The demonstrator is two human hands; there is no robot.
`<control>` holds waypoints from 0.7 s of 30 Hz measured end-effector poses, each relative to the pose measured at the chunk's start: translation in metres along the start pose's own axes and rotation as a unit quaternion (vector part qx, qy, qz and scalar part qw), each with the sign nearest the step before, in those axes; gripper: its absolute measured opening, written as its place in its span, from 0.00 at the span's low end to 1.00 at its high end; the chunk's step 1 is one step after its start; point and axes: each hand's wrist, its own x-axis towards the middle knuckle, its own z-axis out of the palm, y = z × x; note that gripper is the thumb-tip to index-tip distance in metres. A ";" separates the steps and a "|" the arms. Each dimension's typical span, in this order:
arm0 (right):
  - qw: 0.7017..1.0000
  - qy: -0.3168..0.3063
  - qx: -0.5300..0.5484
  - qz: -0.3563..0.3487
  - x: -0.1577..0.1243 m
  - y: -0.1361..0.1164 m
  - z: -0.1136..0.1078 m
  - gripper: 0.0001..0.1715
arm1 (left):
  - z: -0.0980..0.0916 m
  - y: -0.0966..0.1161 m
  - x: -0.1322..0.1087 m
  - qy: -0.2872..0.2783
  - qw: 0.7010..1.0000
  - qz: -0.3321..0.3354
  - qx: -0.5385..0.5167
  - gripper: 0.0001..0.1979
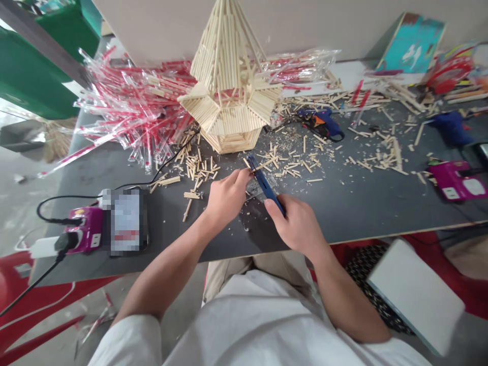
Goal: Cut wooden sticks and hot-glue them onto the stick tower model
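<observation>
My left hand (227,195) is closed in a pinch on a thin wooden stick (263,165) that reaches into the jaws of a blue-handled cutter (261,178). My right hand (295,223) is wrapped round the cutter's handle, just right of the left hand. Both hands work over the front middle of a dark grey table (343,208). Behind them stands a tall tower model built of wooden sticks (231,91). Short cut stick pieces (196,170) lie scattered around the hands.
A heap of red-and-clear plastic wrappers (133,107) fills the back left. A blue glue gun (324,123) lies right of the model. Purple power strips sit at the left (82,229) and right (455,180) edges, a cable (68,195) trailing. A white pad (415,295) lies by my right knee.
</observation>
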 end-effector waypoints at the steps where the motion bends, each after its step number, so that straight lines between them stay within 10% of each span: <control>1: 1.000 -0.002 -0.001 -0.002 0.001 0.001 0.000 0.32 | 0.000 0.000 0.000 0.004 1.000 0.003 0.001 0.12; 21: 0.987 0.137 -0.074 -0.043 -0.023 0.024 0.005 0.29 | -0.007 0.003 0.003 0.085 0.994 0.069 0.002 0.08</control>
